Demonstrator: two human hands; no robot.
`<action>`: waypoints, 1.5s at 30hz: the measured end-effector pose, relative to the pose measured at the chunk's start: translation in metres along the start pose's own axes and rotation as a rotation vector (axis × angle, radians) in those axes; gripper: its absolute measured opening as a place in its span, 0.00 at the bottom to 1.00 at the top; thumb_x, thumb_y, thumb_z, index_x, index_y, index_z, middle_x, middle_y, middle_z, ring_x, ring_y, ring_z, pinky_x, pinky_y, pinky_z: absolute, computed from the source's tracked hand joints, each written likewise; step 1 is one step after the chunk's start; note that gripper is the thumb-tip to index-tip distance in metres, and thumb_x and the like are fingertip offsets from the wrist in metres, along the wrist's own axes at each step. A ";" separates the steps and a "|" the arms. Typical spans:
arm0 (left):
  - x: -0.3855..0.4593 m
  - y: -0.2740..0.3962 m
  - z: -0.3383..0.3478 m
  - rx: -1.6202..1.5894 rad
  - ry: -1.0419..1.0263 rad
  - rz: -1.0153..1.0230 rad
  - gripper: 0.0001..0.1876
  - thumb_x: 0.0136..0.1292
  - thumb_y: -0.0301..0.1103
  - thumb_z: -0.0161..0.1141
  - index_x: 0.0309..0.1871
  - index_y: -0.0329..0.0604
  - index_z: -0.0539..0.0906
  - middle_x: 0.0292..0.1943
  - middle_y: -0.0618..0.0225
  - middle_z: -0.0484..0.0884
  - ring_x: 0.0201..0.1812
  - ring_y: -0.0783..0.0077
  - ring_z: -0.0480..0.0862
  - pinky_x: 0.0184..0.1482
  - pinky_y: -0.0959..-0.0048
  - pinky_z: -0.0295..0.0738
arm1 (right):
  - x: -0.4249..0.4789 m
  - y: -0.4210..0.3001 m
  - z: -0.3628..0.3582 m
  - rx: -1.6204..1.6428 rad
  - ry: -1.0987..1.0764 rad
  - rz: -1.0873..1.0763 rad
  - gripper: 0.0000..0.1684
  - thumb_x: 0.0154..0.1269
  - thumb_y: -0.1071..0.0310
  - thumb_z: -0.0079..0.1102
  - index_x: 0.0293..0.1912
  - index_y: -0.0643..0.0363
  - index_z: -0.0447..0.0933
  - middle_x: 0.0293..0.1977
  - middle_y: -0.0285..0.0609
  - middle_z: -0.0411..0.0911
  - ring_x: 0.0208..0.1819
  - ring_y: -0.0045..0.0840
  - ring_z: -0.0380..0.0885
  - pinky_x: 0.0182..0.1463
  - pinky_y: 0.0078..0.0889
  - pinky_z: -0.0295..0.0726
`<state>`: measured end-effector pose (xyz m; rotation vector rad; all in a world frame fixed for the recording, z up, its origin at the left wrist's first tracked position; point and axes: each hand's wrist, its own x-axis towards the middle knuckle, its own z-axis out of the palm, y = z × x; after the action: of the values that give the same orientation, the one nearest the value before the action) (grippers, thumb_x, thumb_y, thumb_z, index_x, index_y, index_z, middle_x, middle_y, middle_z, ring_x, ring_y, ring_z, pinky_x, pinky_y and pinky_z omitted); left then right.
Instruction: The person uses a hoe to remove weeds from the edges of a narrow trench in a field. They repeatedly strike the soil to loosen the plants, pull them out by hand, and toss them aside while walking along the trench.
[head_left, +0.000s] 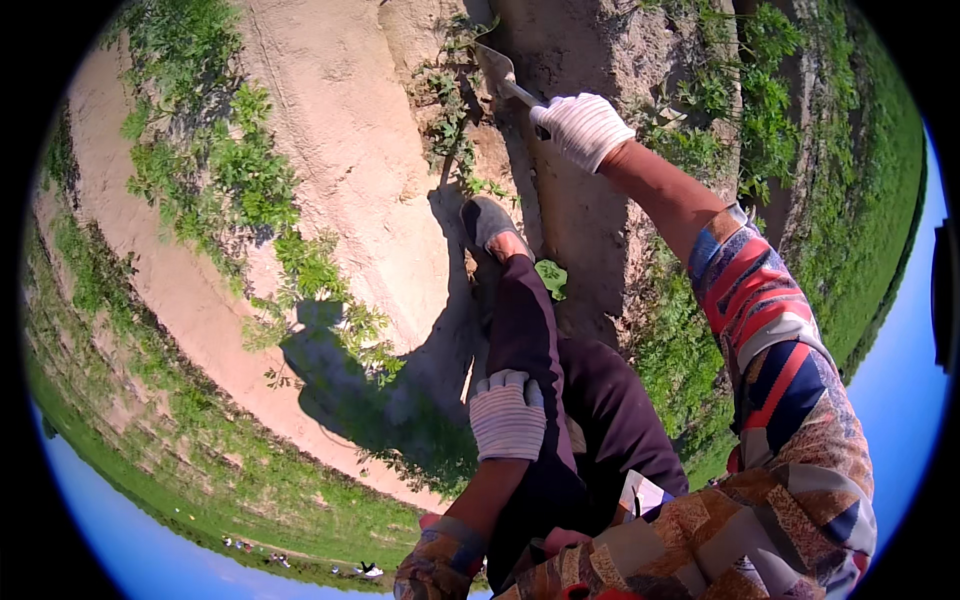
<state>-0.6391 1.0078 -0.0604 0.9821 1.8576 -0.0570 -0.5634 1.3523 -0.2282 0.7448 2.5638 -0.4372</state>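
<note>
My right hand (583, 132), in a striped white knit glove, grips the handle of a short digging tool (496, 67) with a flat metal blade. The blade's tip is down by a strip of low green weeds (448, 135) along the edge of a soil ridge. In a matching glove, my left hand (508, 420) rests over my bent knee and holds nothing. The dark trouser leg (523, 315) under it ends in a grey slip-on shoe (484, 220), planted just behind the weeds. One broad green leaf (552, 279) lies beside that leg.
Pale, dry soil (352, 150) spreads to the left, bordered by a row of leafy plants (247, 165). A shaded furrow (581, 217) runs at right, with more plants (694, 337) beyond it. My shadow (360, 382) falls left. Small distant figures (277, 559) stand at the field's edge.
</note>
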 end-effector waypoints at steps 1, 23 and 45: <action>-0.002 0.001 0.000 0.007 -0.019 -0.024 0.11 0.61 0.39 0.60 0.41 0.45 0.83 0.42 0.60 0.83 0.46 0.52 0.80 0.50 0.55 0.74 | -0.013 0.001 -0.001 -0.037 0.026 -0.058 0.07 0.61 0.68 0.54 0.40 0.52 0.77 0.28 0.47 0.78 0.32 0.43 0.82 0.34 0.47 0.80; -0.046 0.028 0.013 0.189 -0.034 -0.147 0.19 0.68 0.47 0.51 0.53 0.45 0.79 0.53 0.58 0.78 0.56 0.56 0.78 0.54 0.54 0.74 | -0.296 -0.065 -0.057 1.403 0.375 0.955 0.08 0.61 0.76 0.64 0.41 0.58 0.79 0.29 0.27 0.76 0.29 0.12 0.69 0.35 0.18 0.71; -0.043 0.089 -0.132 0.220 -0.181 -0.156 0.34 0.65 0.52 0.56 0.73 0.55 0.64 0.76 0.59 0.53 0.67 0.49 0.70 0.63 0.52 0.69 | -0.345 -0.043 -0.159 1.200 0.422 1.057 0.06 0.57 0.73 0.67 0.31 0.60 0.77 0.22 0.27 0.72 0.25 0.11 0.65 0.29 0.19 0.68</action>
<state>-0.6718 1.0995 0.0721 0.9454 1.7822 -0.4384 -0.3755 1.2346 0.0828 2.5549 1.5291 -1.5029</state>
